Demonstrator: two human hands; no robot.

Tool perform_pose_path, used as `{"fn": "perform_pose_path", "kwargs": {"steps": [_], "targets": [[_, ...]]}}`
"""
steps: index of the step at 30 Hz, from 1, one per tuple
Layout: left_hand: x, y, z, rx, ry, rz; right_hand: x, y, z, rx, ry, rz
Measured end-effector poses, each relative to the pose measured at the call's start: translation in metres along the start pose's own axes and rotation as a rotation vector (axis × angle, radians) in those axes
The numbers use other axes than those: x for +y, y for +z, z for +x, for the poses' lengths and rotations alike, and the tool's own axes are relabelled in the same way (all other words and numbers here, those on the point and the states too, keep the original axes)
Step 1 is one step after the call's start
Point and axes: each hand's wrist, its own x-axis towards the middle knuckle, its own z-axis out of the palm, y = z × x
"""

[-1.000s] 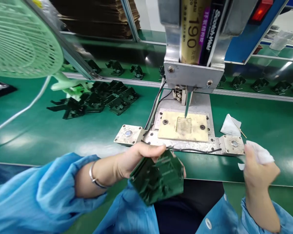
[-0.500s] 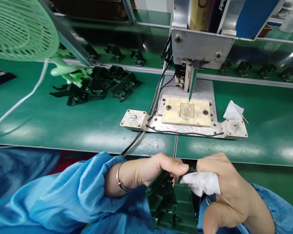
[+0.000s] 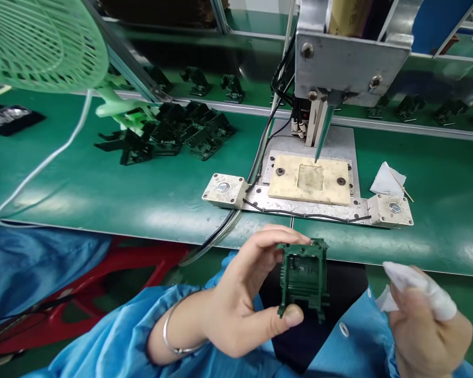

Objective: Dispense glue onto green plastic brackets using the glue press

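Observation:
My left hand [image 3: 246, 294] pinches a small dark green plastic frame part [image 3: 304, 278] between thumb and fingers, holding it upright in front of my lap, below the table edge. My right hand [image 3: 429, 325] is off to its right, apart from the part, with a white cloth [image 3: 417, 286] wrapped over a raised finger. Beyond them on the green table sits a metal fixture [image 3: 307, 202] with a cream plate [image 3: 310, 181] that has a square recess. A dispenser nozzle [image 3: 323, 134] points down at the plate's far edge.
A heap of dark green plastic parts [image 3: 173, 134] lies at the left of the fixture, under a green fan [image 3: 43, 44] with a white cord. More parts stand in a row on the conveyor behind. A white tissue and stick [image 3: 388, 181] lie right of the fixture.
My right hand has come off the green part and drawn back to the right. My left hand has lifted the part and turned it upright. The view has shifted slightly.

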Motion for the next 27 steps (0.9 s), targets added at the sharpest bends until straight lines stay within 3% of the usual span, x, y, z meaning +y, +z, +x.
{"fn": "perform_pose_path", "kwargs": {"steps": [2,5,7,11,17,21,24,27], "targets": [[-0.004,0.004,-0.005,0.102,0.078,0.113,-0.016,0.006,-0.001,-0.019,-0.176,-0.095],[-0.004,0.007,-0.005,0.089,0.113,0.161,-0.045,0.019,0.002,-0.266,-0.381,-0.098],[-0.003,0.008,-0.003,0.072,0.13,0.181,-0.057,0.028,0.004,-0.327,-0.455,-0.075],[-0.002,0.01,0.001,0.063,0.156,0.204,-0.059,0.043,0.004,-0.233,-0.538,-0.1],[-0.01,0.008,0.006,0.056,0.246,0.275,-0.056,0.059,0.012,-0.244,-0.595,-0.31],[-0.01,0.003,0.005,0.037,0.176,0.261,-0.053,0.058,0.027,-0.248,-0.632,-0.266],[-0.01,-0.022,0.012,0.093,0.095,0.385,-0.029,0.041,0.039,-0.094,-0.506,-0.423],[-0.012,-0.074,0.046,0.291,0.022,0.636,0.02,0.013,0.052,0.259,-0.228,-0.652]]}}
